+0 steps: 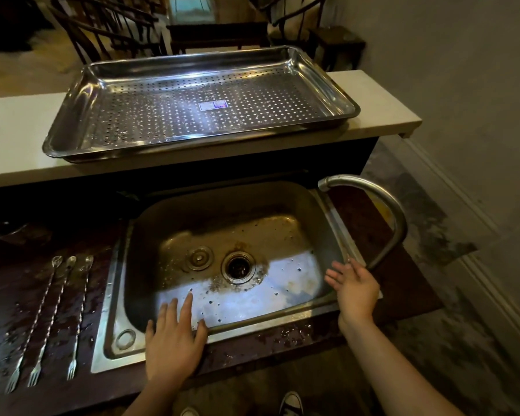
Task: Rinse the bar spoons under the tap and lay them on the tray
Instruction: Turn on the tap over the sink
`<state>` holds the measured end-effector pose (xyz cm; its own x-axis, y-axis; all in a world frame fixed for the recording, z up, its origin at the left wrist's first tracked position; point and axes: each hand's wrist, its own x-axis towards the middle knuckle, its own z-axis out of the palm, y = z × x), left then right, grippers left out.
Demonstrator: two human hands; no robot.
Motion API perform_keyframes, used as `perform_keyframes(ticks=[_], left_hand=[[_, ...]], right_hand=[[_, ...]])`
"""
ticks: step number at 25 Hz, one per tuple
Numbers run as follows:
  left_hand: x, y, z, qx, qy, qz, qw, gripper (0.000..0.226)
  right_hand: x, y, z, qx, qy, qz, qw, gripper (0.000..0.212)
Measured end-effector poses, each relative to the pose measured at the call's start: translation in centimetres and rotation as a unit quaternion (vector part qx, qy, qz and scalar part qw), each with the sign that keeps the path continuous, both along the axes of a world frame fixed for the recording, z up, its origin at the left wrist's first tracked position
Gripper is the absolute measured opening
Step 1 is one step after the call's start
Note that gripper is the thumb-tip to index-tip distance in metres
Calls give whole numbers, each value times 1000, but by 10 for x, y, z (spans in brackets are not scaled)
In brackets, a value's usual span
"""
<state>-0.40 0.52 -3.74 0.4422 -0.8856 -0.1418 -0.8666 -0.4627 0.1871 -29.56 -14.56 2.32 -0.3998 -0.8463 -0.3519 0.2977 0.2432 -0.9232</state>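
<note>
Three long twisted bar spoons [54,319], each with a fork end towards me, lie side by side on the dark wet counter left of the sink [330,217]. A perforated steel tray [81,94] sits on the white ledge behind the sink. The curved tap [382,211] rises at the sink's right rim, its spout over the far right corner; no water runs. My left hand [174,340] lies flat with straight fingers over the sink's front rim. My right hand [354,288] hovers with fingers spread by the right rim, close to the tap's base. Both hands hold nothing.
Inside the sink lie a round drain [238,267] and a loose strainer plug [199,258]. Dark chairs [108,28] and a table stand beyond the ledge. A wall runs along the right, with wet floor below it. My shoes [291,403] show at the bottom.
</note>
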Motion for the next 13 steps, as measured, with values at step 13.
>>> perform_keyframes(ticks=[13], left_hand=[[-2,-2,5,25,-2,1,1000,65]], right_hand=[[21,-29,0,51,1,-120,991,33]])
